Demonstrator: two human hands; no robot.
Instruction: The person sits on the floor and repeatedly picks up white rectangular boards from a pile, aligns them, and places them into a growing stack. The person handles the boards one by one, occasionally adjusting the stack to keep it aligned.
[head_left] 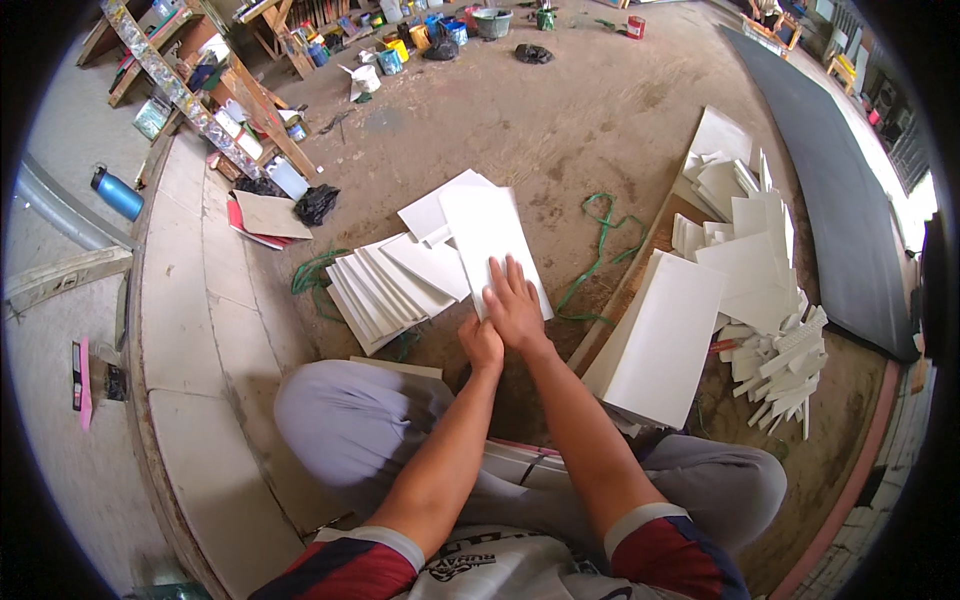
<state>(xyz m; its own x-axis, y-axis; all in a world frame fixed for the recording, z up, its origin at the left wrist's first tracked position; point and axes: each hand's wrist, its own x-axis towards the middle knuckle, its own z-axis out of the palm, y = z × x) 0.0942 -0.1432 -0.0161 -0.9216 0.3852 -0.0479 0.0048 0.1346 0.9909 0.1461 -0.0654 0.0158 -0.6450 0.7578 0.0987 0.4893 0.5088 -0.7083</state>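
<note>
A white rectangular board [485, 225] is held up in front of me, tilted, over the fanned stack. My left hand [482, 345] is closed at its lower left corner, with the fingertips partly hidden. My right hand [516, 305] lies flat on the board's lower part, fingers stretched out. Just left, a fanned stack of similar white boards [375, 295] rests on the floor. More white boards [437, 212] lie behind the one I hold. To the right of my right forearm stands a thick block of stacked white boards [660, 325].
Loose white offcuts [775, 365] and larger pieces [750, 260] heap up at the right. Green string [600, 250] trails over the floor. A dark sheet [830, 190] lies at the far right. A blue bottle [118, 194] is at the left; paint tins [390, 62] stand far back.
</note>
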